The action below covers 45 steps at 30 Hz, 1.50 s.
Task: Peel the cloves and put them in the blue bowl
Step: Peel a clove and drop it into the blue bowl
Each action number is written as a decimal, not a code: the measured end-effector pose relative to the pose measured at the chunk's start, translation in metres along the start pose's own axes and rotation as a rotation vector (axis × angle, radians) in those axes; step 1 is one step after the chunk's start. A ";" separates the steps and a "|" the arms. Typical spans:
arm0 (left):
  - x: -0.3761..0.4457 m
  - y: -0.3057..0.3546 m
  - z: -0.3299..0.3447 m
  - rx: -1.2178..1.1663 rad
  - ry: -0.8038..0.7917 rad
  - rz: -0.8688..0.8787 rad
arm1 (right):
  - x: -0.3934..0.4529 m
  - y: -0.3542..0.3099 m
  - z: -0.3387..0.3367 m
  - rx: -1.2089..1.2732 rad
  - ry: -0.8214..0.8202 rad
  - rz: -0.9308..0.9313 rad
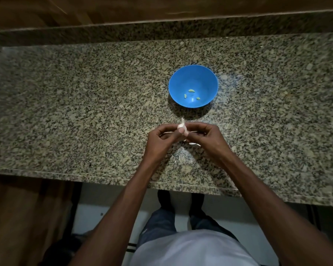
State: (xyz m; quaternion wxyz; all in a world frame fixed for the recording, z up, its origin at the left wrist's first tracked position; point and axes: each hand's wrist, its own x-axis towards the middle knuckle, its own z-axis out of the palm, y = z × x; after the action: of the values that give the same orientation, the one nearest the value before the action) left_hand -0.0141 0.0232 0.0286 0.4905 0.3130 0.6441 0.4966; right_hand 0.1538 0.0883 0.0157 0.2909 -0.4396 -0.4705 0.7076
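A blue bowl [204,73] stands on the speckled granite counter [85,112], just beyond my hands. Three small pale peeled cloves [191,90] lie in its bottom. My left hand [161,139] and my right hand [204,137] meet over the counter in front of the bowl. Both pinch a white garlic piece [181,127] between their fingertips, with a wisp of papery skin sticking up from it. Most of the garlic is hidden by my fingers.
Bits of white garlic skin [194,144] lie on the counter under and behind my hands. The counter's front edge [104,177] runs below my forearms, a raised granite ledge [161,29] along the back. My legs and the floor show below.
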 end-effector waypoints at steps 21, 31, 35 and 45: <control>0.001 -0.007 0.002 0.158 0.135 -0.006 | 0.006 0.009 0.005 0.009 -0.009 0.027; 0.001 0.001 0.012 0.440 0.227 -0.031 | 0.008 0.017 0.014 -0.148 0.117 -0.037; 0.001 0.002 0.018 0.476 0.245 -0.068 | 0.005 0.023 0.016 -0.167 0.156 -0.064; -0.004 -0.014 0.029 -0.001 0.413 -0.251 | 0.000 0.027 0.027 0.032 0.239 0.049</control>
State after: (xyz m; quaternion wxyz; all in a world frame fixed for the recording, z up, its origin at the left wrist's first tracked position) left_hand 0.0157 0.0248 0.0163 0.4064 0.1220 0.7644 0.4854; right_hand 0.1294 0.0667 -0.0049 0.3345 -0.5275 -0.4105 0.6644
